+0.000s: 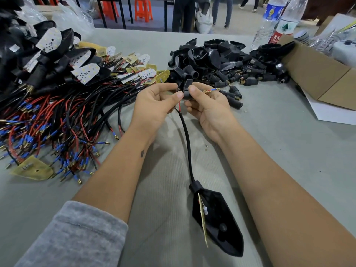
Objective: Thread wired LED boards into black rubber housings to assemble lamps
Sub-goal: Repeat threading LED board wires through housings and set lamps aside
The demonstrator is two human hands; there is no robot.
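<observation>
My left hand [157, 105] pinches the upper end of a black cable [186, 139], where a red and a black wire split off. My right hand [207, 105] grips a small black rubber connector piece [187, 89]; a blue-sleeved wire tip with a brass terminal [211, 90] sticks out to the right past its fingers. The cable runs down toward me into a black arrow-shaped rubber housing [219, 222] lying on the table, with a yellow LED board edge [202, 220] showing at its left side.
A tangle of wired LED boards [63, 116] with red, black and blue leads covers the left of the grey table [289, 141]. Finished lamps [34, 60] are stacked at far left. Empty black housings [221, 62] lie behind my hands. A cardboard box [316, 74] and water bottles [269, 20] stand right.
</observation>
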